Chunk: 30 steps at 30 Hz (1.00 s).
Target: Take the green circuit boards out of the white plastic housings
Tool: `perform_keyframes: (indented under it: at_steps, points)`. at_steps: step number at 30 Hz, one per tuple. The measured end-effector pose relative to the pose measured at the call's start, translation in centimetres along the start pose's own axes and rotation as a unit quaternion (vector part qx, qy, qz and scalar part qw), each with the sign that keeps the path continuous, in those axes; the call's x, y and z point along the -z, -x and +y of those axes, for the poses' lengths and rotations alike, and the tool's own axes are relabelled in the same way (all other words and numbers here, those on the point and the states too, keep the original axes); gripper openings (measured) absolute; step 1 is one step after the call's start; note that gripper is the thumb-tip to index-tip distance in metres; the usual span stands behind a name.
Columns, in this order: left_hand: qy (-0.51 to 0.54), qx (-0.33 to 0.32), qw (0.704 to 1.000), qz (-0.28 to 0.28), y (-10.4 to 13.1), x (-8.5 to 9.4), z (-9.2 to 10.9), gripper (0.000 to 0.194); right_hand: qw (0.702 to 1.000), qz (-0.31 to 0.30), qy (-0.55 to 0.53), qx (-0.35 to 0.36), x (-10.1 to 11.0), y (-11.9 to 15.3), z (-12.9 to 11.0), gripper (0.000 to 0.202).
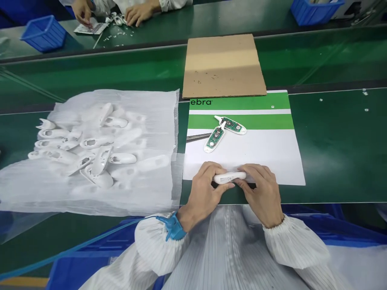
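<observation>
Between my two hands is a slim white plastic device, lying roughly level over the sheet's front edge. My left hand is closed on its wider end, and my right hand pinches its narrow end. Beyond them, two white shells with green circuit boards, one farther back and one nearer, rest on the white and green sheet, their narrow tips close together. Beside them on the left lie metal tweezers, partly covered by the nearer shell.
White plastic shells lie heaped on a white foam bag to the left. Cardboard lies behind the sheet. Across the bench are another person's hands and blue bins. A blue cord runs from my left wrist.
</observation>
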State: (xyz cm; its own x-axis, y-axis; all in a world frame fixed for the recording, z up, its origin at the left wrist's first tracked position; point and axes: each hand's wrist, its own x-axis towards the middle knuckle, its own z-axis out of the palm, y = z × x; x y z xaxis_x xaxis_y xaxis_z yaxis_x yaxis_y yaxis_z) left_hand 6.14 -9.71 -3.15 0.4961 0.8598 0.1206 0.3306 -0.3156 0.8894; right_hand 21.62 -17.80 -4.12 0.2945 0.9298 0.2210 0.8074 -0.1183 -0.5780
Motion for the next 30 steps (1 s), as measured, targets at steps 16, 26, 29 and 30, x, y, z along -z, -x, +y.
perform_keyframes:
  at_steps: [16,26,29,30]
  points:
    - [-0.424,-0.107,0.894,-0.093,1.0,3.8,-5.4,0.074,0.923,-0.016,0.008,-0.385,11.1,-27.7,13.5,0.036]
    - [-0.348,-0.052,0.933,-0.067,1.5,2.9,-4.0,0.061,0.985,-0.062,0.139,-0.076,5.8,-27.8,9.8,0.046]
    - [-0.269,-0.033,0.961,-0.053,1.5,2.8,-2.6,0.043,0.950,-0.271,0.036,0.148,3.6,-24.3,5.8,0.048]
    - [-0.243,-0.028,0.969,-0.045,1.3,2.9,-2.1,0.037,0.932,-0.302,0.018,0.201,2.7,-23.5,4.7,0.048]
